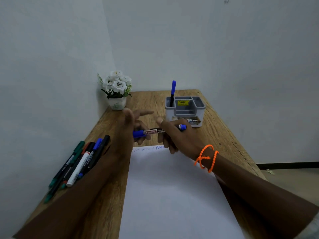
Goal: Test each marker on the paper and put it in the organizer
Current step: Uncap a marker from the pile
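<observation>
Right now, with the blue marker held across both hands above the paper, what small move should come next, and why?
Probably carry the blue marker to the organizer and drop it in. Its cap looks on, blue scribbles already mark the paper, and the right hand has a grip on it just in front of the organizer, where one blue pen stands.

Wooden table [215,133] shoved right into a corner, plain pale grey-white walls [224,49] on two sides. Bit of beige floor [293,181] on the right with a dark skirting strip [286,165]. Lighting's dim and flat.
</observation>
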